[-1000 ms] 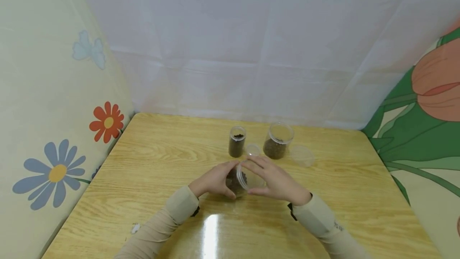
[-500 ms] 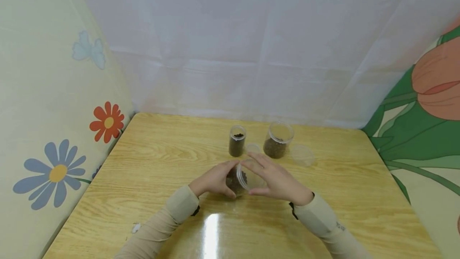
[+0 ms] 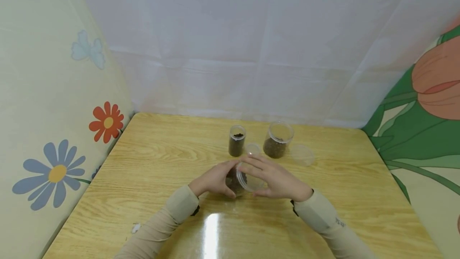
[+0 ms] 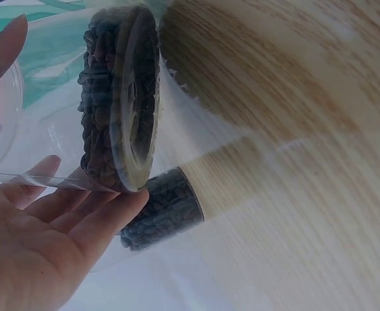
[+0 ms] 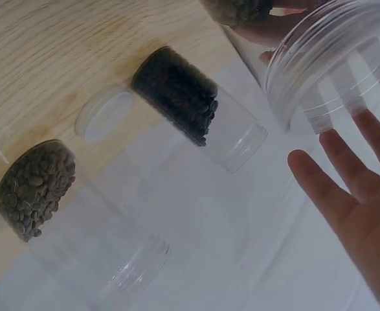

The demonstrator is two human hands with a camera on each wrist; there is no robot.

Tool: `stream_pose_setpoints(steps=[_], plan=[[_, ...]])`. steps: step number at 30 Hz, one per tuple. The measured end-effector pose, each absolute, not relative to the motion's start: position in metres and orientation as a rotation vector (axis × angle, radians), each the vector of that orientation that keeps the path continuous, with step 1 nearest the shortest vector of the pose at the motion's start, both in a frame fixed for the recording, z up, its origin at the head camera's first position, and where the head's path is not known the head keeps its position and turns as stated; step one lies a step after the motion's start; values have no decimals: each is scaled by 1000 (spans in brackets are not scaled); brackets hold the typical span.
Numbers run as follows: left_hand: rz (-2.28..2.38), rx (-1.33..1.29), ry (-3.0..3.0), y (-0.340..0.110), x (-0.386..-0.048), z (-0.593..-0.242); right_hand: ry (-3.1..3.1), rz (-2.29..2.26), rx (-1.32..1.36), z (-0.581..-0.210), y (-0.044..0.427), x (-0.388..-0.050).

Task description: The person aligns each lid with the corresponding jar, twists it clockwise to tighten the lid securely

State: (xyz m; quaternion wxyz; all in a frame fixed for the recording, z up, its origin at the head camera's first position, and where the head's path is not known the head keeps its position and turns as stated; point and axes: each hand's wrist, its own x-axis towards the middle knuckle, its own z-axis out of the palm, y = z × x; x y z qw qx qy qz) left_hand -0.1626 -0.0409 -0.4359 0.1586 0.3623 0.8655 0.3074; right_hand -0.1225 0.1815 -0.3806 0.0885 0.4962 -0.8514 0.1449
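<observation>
My left hand [image 3: 215, 179] holds a clear jar [image 4: 54, 97] of dark brown beans round its side, tilted with its mouth toward the right. Over that mouth is a clear ridged lid [image 5: 319, 71], and my right hand [image 3: 276, 175] has its thumb and fingers spread round the lid's edge. In the left wrist view the beans [image 4: 105, 97] lie against the jar's base. My right palm hides part of the lid in the head view.
Behind my hands stand a narrow jar [image 3: 236, 146] and a wider jar [image 3: 275, 147], both lidless and partly filled with beans. A small clear lid [image 3: 252, 149] lies between them, a larger clear lid [image 3: 302, 155] to the right. All rest on a wooden table [image 3: 172, 143].
My right hand's fingers lifted and spread a little, then came back round the lid's edge, the thumb shifting right. The left hand and the jar have stayed in place.
</observation>
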Motion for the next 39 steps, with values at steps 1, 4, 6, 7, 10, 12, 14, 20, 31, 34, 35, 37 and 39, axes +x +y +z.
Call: stream_pose_setpoints(steps=[1,4,6,7,10,12,14,20,31,34,35,37,39], plan=[[886,1036,2471,-41,-162,-436,-2528,424,1479,-381,181,-123],[900,1036,2463,-40,-162,-436,-2523,417,1480,-381,181,-123],[900,1037,2463,-40,-162,-436,-2522,420,1481,-381,181,-123],[900,1038,2462,-40,-162,-436,-2526,425,1480,-381,181,-123],[893,1042,2468,-40,-162,-435,-2543,434,1470,-381,181,-122],[883,1040,2473,-40,-161,-434,-2550,441,1456,-382,181,-122],[876,1035,2478,-40,-161,-434,-2552,445,1441,-382,180,-121],[850,1027,2494,-40,-160,-433,-2545,476,1405,-384,179,-120],[842,1049,2510,-39,-160,-434,-2561,480,1327,-386,178,-118],[841,1050,2515,-39,-160,-434,-2578,491,1308,-386,178,-116],[843,1050,2516,-39,-160,-434,-2586,492,1302,-386,178,-116],[835,1053,2525,-39,-159,-434,-2604,503,1287,-386,178,-114],[832,1050,2528,-39,-158,-433,-2621,509,1276,-385,178,-113]])
